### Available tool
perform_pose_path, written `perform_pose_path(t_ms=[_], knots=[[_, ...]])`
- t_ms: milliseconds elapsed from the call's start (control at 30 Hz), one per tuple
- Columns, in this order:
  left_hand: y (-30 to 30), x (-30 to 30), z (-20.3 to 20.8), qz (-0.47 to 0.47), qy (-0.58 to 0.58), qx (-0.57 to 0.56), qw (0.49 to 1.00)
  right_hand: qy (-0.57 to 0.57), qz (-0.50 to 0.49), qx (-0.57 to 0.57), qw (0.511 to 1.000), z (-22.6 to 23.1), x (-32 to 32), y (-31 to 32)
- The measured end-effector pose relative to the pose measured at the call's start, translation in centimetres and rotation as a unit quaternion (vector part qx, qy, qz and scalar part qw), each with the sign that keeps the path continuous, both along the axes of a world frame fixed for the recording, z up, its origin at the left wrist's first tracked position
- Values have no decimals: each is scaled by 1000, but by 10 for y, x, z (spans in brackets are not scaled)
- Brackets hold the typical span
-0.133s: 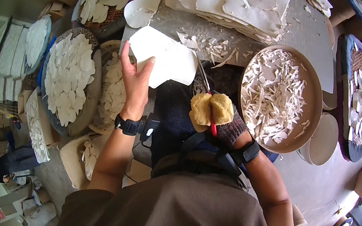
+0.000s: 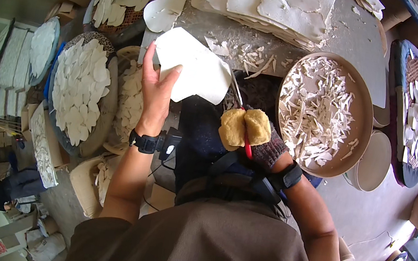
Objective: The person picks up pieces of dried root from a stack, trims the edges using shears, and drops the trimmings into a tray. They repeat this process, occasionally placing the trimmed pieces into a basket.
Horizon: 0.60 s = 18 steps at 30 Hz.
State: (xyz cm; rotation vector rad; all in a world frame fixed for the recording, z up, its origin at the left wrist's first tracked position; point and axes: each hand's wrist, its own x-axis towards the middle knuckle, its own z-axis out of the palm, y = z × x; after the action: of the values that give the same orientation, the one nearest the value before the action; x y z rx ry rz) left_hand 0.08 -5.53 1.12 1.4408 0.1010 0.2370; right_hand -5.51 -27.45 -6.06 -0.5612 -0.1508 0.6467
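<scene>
My left hand [image 2: 157, 81] pinches a thin white sheet [image 2: 197, 68] of irregular outline, thumb on top and fingers at its left edge. At the sheet's right edge are the slim metal blades of a pair of shears [image 2: 247, 146], whose red handle shows between two yellow foam pads [image 2: 244, 129]. My right hand [image 2: 270, 147], in a dark knitted glove, is closed around that handle, its fingers mostly hidden by the pads. Whether the blades touch the sheet, I cannot tell. Beyond, a stack of similar sheets [image 2: 293, 10] lies on the grey table [image 2: 354, 39].
A round tan tray [image 2: 366, 120] of white trimmings stands close on my right, above a pale bucket [image 2: 372, 167]. Scraps [image 2: 251, 55] litter the table's near edge beside a loose piece [image 2: 164, 11]. Pieces fill round baskets [image 2: 110, 79] on the left. A person [image 2: 2, 191] is far left.
The white sheet has shifted slightly right and turned a little clockwise in my left hand. My left wrist has moved slightly left. My right hand and the shears stay nearly in place.
</scene>
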Motion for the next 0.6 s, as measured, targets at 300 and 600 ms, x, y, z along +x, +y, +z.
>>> perform_pose_path(t_ms=[300, 600], knots=[[20, 9, -12, -59, -24, -6, 998, -119, -23, -102, 987, 27, -4, -1], [29, 11, -3, -75, 22, 67, 995, -168, 7, -323, 931, -1, -4, -7]])
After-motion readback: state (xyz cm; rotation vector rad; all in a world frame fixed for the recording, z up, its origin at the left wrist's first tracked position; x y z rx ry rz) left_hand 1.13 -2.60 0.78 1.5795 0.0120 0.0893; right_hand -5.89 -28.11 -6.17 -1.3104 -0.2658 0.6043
